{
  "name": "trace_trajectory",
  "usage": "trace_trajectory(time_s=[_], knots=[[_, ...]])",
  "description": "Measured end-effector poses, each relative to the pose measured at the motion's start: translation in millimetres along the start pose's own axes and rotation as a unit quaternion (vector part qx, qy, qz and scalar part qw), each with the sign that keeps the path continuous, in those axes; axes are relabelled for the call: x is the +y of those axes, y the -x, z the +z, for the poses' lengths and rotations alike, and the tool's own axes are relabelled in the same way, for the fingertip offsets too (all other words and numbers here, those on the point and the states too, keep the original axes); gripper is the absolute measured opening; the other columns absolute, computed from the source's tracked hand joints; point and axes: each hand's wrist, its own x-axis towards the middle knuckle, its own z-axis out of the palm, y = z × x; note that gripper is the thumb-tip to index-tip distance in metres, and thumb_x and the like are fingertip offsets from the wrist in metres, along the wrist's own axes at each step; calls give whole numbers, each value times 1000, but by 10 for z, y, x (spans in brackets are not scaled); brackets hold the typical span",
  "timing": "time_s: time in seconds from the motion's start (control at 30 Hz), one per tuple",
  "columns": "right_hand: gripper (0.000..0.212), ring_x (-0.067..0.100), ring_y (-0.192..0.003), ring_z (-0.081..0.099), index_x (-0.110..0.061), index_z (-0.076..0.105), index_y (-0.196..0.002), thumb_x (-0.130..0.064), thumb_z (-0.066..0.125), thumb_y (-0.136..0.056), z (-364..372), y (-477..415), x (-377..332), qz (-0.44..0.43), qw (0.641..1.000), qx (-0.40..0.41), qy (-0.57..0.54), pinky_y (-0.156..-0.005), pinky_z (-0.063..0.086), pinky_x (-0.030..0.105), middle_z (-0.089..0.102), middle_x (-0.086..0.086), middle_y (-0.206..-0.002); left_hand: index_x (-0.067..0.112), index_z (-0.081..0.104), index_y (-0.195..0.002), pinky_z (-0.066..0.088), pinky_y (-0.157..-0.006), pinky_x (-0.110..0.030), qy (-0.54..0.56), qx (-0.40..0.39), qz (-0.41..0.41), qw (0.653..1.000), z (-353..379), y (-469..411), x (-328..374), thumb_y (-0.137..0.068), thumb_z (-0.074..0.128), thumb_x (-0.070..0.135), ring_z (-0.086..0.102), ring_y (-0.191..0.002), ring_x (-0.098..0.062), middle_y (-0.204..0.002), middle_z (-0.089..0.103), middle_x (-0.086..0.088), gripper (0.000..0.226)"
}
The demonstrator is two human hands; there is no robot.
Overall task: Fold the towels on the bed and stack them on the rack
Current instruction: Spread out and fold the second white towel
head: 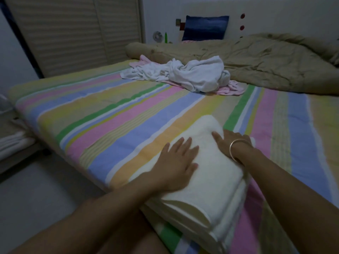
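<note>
A folded white towel (207,173) lies at the near edge of the bed (113,114), on the striped sheet. The left hand (176,162) rests flat on its top, fingers spread. The right hand (229,142), a bangle (233,149) at the wrist, lies open-palmed on the towel's far right part. Neither hand pinches the cloth. A heap of unfolded white and pink towels (185,74) sits far, mid-bed, touching a tan quilt (271,61). Folded white cloth (12,143) lies left, beside the bed.
</note>
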Motion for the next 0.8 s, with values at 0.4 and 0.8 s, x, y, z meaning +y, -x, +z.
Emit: trace_trajectory(time_s=[0.4,0.8], knots=[[104,32,-110,58,-5,48,-135,-83,54,-66,-370,-179,-79,18,991,-129,-12,-96,45,36,55,17,-130,24,61,-119,53,-93,-30,335,-324,-212,859,-619,299,-766,-76,80,35,66,-105,-10,-115,69,8,48],[66,31,-100,65,-15,57,-120,-61,67,-74,-208,226,-125,123,833,-253,-477,-87,52,39,69,15,-106,1,18,-150,34,-107,-39,174,-26,-433,884,-965,-194,-1308,-72,75,57,36,-137,-34,-154,30,-18,111]])
